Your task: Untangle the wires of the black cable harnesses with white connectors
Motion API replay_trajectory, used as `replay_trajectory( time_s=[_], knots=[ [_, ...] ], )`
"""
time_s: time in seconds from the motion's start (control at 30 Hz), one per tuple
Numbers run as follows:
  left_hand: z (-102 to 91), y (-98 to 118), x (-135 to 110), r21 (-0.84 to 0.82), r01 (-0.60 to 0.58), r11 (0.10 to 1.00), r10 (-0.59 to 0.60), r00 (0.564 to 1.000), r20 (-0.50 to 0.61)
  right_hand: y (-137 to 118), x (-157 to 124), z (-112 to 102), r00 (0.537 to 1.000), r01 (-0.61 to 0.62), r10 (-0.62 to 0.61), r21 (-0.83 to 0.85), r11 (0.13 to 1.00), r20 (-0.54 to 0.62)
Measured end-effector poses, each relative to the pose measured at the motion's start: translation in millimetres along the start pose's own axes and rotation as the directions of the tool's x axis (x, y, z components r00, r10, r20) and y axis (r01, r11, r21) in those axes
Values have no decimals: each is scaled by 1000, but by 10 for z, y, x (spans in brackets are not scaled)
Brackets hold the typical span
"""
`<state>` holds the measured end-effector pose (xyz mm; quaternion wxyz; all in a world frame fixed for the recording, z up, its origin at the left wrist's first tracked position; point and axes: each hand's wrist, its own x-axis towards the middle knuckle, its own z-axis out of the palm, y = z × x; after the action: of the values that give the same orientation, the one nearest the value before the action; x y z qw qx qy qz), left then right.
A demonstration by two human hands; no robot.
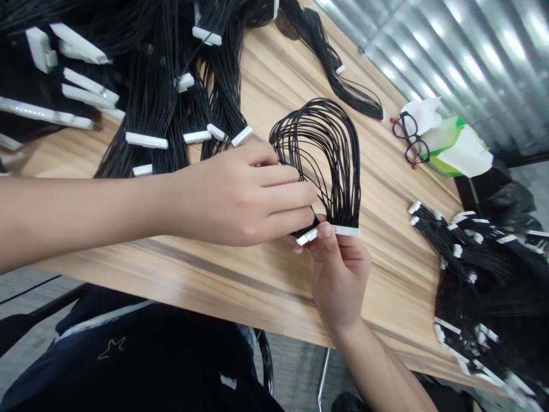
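Observation:
A black wire harness [326, 149] loops up in an arch over the wooden table [266, 86], with a white connector at each end. My left hand [240, 194] is closed round one end, its fingers pinching the wires just above the left white connector [307, 236]. My right hand [338, 274] comes from below and pinches the other white connector [345, 230] between thumb and fingers. The two connectors lie side by side, almost touching.
A big pile of black harnesses with white connectors [141, 97] covers the table's far left. Another heap [484, 274] lies at the right. One bundle [343, 80] stretches along the back. Red-framed glasses [409, 140] and a green-and-white packet [454, 149] sit near the far edge.

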<state>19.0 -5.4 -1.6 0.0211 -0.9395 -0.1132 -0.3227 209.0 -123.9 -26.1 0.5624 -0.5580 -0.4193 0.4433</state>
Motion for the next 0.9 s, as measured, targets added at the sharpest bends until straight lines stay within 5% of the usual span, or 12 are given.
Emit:
replay_trajectory(
  time_s=[0.13, 0.23, 0.33, 0.47, 0.7, 0.9],
  knots=[
    [-59, 1, -78, 161, -143, 977, 157, 985, -75, -20, 36, -34, 1000, -22, 22, 5, 1000, -4],
    [-194, -43, -149, 18, -168, 986, 168, 985, -34, -71, 106, -67, 995, -4, 10, 68, 998, -99],
    [-229, -47, -166, -78, 87, 993, -86, 996, 9, -120, 171, -85, 978, 52, -31, 95, 994, -205],
    [-124, -17, -139, -111, 420, 901, -423, 906, -12, -132, 165, -70, 971, 97, -82, 56, 994, -226],
    [-6, -127, -180, -373, 449, 812, -455, 887, 78, -120, 30, -50, 999, -32, 32, 39, 999, -17],
    [79, -157, -146, -560, 472, 681, -527, 847, 72, -129, -51, -69, 972, -111, 88, 96, 989, 216]
  ],
)
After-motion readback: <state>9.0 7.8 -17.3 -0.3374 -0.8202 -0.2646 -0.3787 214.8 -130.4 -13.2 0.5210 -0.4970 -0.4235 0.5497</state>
